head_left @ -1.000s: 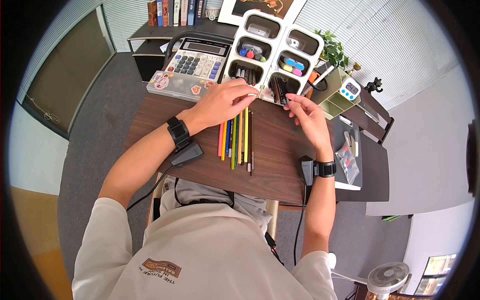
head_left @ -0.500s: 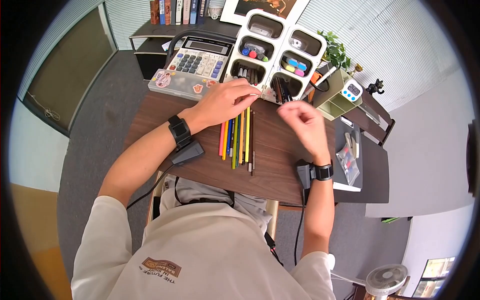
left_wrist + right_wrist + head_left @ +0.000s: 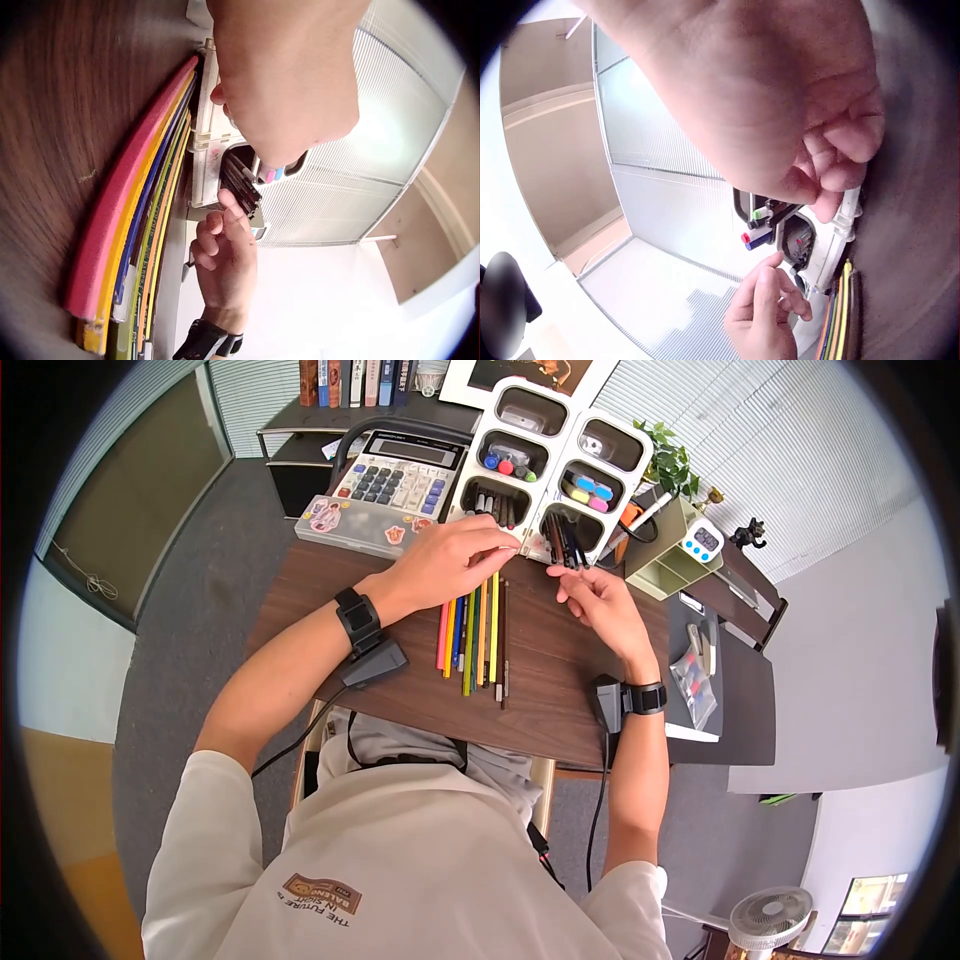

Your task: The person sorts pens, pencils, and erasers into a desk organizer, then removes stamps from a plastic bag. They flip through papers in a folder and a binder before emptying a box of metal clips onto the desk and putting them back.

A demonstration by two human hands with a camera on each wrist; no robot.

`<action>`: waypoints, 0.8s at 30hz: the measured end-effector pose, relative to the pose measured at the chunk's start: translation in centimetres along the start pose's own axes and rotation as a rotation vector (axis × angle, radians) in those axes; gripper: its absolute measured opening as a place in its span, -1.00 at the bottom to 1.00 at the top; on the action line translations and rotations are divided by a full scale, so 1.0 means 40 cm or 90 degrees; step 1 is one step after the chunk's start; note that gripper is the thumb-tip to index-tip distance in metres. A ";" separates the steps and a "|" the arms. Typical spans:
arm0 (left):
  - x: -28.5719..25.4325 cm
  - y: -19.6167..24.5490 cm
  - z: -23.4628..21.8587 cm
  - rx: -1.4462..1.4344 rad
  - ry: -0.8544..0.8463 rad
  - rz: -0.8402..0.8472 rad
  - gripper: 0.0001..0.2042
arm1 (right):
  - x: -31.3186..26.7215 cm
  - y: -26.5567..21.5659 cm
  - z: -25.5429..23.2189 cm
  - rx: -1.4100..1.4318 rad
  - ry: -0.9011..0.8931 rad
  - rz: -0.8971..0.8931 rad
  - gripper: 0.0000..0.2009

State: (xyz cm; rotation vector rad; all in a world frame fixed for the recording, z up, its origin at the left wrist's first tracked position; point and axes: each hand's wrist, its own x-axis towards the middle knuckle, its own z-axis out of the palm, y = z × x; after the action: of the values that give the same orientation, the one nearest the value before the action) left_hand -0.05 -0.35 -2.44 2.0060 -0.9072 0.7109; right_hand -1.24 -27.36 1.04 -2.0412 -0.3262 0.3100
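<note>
A white organizer box (image 3: 545, 478) lies opened into two columns of compartments. My left hand (image 3: 452, 563) rests at its lower edge near the middle hinge, fingers loosely bent. My right hand (image 3: 607, 612) is just below the lower right compartment. Its fingertips are at the lower ends of a bunch of dark pens (image 3: 567, 542) that stick out there. In the left wrist view, the index finger (image 3: 227, 201) of the right hand reaches to these pens (image 3: 241, 187) while the other fingers bend inward. Several colored pencils (image 3: 470, 640) lie side by side on the table, partly under my left hand.
A calculator (image 3: 400, 480) and a clear stickered case (image 3: 355, 528) stand left of the organizer. More dark pens (image 3: 495, 507), markers (image 3: 508, 465) and colorful highlighters (image 3: 588, 490) fill other compartments. A green holder with a digital timer (image 3: 703, 540) stands to the right.
My right hand drew back from the dark pens' right side, then came in again lower down at their ends. The left hand has stayed in place.
</note>
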 end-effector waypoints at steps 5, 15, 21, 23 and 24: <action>0.000 -0.005 0.001 0.003 0.001 0.012 -0.87 | -0.002 -0.015 0.000 0.159 0.030 0.053 -0.76; -0.003 -0.012 0.005 -0.002 0.002 0.022 -0.86 | 0.006 0.016 0.049 -0.004 -0.040 -0.071 -0.76; -0.005 -0.016 0.006 -0.001 -0.005 0.009 -0.86 | -0.017 -0.041 0.129 -0.247 -0.065 -0.277 -0.64; -0.005 -0.018 0.006 0.001 -0.011 0.006 -0.86 | -0.008 -0.026 0.131 -0.254 -0.063 -0.297 -0.63; -0.005 -0.018 0.007 0.002 -0.014 0.004 -0.87 | -0.005 -0.020 0.130 -0.263 -0.062 -0.317 -0.63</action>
State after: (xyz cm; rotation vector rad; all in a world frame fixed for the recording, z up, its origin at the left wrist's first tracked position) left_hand 0.44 -0.21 -3.03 2.0186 -0.9260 0.6949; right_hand -3.34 -22.84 -0.66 -2.2576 -1.0067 0.0300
